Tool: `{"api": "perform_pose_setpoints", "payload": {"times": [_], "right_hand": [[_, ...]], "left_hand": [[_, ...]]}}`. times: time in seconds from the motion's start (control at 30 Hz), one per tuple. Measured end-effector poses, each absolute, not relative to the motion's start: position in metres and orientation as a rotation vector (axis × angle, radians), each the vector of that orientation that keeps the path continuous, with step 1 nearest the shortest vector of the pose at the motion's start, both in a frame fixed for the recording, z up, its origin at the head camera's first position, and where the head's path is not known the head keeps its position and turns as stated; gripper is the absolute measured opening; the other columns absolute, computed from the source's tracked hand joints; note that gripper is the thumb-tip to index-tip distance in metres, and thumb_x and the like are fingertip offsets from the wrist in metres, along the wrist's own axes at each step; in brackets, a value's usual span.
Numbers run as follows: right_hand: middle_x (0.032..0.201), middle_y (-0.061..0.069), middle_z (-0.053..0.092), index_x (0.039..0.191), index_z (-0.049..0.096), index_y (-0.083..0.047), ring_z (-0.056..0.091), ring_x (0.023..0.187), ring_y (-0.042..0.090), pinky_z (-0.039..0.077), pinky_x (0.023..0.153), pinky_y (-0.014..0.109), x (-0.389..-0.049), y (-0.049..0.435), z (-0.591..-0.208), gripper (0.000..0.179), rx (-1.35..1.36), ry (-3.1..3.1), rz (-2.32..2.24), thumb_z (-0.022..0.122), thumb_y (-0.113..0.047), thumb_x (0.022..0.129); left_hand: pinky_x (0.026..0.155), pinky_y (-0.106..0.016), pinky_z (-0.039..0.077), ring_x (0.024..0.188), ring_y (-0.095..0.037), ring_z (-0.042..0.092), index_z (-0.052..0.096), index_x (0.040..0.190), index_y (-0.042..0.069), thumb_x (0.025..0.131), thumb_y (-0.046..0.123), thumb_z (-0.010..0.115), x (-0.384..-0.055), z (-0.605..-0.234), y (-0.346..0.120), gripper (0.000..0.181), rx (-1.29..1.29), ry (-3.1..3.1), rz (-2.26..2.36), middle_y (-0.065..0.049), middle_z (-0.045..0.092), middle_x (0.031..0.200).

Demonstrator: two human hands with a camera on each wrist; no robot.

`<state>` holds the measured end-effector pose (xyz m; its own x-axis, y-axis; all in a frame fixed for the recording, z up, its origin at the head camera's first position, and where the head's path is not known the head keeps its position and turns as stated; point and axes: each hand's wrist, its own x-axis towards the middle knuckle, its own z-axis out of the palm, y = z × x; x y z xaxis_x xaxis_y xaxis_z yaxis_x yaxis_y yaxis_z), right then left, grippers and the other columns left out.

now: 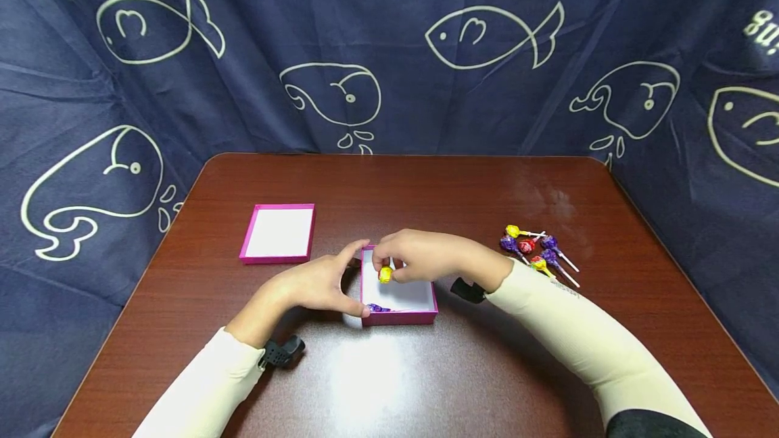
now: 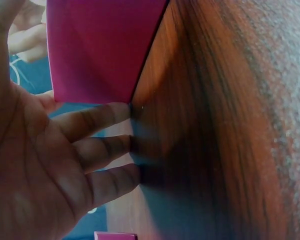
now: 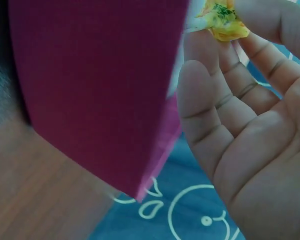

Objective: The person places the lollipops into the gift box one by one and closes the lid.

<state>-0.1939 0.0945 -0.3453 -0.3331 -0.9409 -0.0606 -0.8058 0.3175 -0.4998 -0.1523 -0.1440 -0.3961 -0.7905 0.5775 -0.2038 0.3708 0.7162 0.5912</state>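
Observation:
A square pink box (image 1: 404, 317) with a white inside stands in front of me, a purple-wrapped lollipop (image 1: 379, 307) lying along its near wall. My left hand (image 1: 319, 282) spans the box's left side, its thumb at the near corner and its index finger at the far corner. In the left wrist view, the other fingers extend down beside the pink wall. Over the box, my right hand (image 1: 420, 255) pinches a yellow-wrapped lollipop (image 1: 385, 275) between thumb and fingers. The right wrist view shows its yellow wrapper (image 3: 230, 27) at the fingertips; the stick is mostly hidden.
A pink lid (image 1: 280, 232), white inside up, lies on the brown table (image 1: 414, 188) behind my left hand. To the right is a loose group of lollipops, including a red one (image 1: 527, 246) and a purple one (image 1: 550, 257), beside my right forearm. A dark blue curtain hangs behind the table.

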Motion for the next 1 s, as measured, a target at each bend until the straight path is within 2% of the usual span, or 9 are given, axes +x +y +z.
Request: {"api": "perform_pose_setpoints", "payload": {"times": [0.13, 0.23, 0.37, 0.53, 0.77, 1.0], "right_hand": [[0.084, -0.005, 0.058, 0.093, 0.064, -0.01, 0.057, 0.078, 0.017, 0.045, 0.071, 0.023, -0.193, 0.089, -0.356, 0.014, -1.548, 2.23, -0.493, 0.067, 0.001, 0.085], [0.081, -0.006, 0.058, 0.091, 0.064, -0.011, 0.052, 0.072, 0.012, 0.043, 0.067, 0.023, -0.192, 0.086, -0.362, 0.013, -1.523, 2.221, -0.438, 0.069, 0.0, 0.085], [0.082, -0.003, 0.061, 0.089, 0.065, -0.01, 0.046, 0.068, 0.007, 0.042, 0.064, 0.022, -0.189, 0.082, -0.367, 0.014, -1.483, 2.197, -0.386, 0.068, 0.002, 0.084], [0.082, -0.001, 0.062, 0.091, 0.066, -0.008, 0.046, 0.069, 0.007, 0.042, 0.063, 0.021, -0.186, 0.08, -0.369, 0.015, -1.445, 2.166, -0.357, 0.066, 0.004, 0.083], [0.078, -0.01, 0.056, 0.093, 0.066, -0.011, 0.046, 0.065, 0.005, 0.041, 0.062, 0.02, -0.184, 0.079, -0.371, 0.014, -1.416, 2.17, -0.28, 0.07, -0.001, 0.085], [0.077, -0.01, 0.057, 0.093, 0.066, -0.011, 0.048, 0.068, 0.006, 0.043, 0.065, 0.021, -0.184, 0.078, -0.371, 0.013, -1.411, 2.171, -0.258, 0.069, 0.0, 0.086]], "left_hand": [[0.099, -0.04, 0.045, 0.105, -0.017, 0.06, 0.017, 0.158, 0.017, 0.067, 0.061, 0.083, -0.152, -0.397, -0.144, 0.121, 0.736, 2.532, 0.778, -0.015, 0.063, 0.124], [0.098, -0.04, 0.045, 0.103, -0.016, 0.06, 0.017, 0.158, 0.017, 0.067, 0.061, 0.083, -0.152, -0.397, -0.144, 0.12, 0.745, 2.531, 0.783, -0.015, 0.063, 0.123], [0.1, -0.04, 0.044, 0.109, -0.017, 0.06, 0.017, 0.158, 0.018, 0.066, 0.06, 0.083, -0.153, -0.397, -0.145, 0.12, 0.747, 2.535, 0.785, -0.016, 0.06, 0.129], [0.1, -0.04, 0.044, 0.107, -0.017, 0.059, 0.017, 0.158, 0.017, 0.067, 0.059, 0.084, -0.152, -0.396, -0.145, 0.121, 0.744, 2.525, 0.797, -0.016, 0.06, 0.129], [0.099, -0.04, 0.044, 0.11, -0.018, 0.059, 0.017, 0.158, 0.016, 0.067, 0.058, 0.084, -0.152, -0.396, -0.144, 0.12, 0.761, 2.522, 0.802, -0.016, 0.06, 0.129], [0.1, -0.04, 0.043, 0.111, -0.018, 0.059, 0.017, 0.158, 0.017, 0.066, 0.06, 0.083, -0.153, -0.397, -0.144, 0.121, 0.75, 2.526, 0.808, -0.015, 0.059, 0.13]]}}
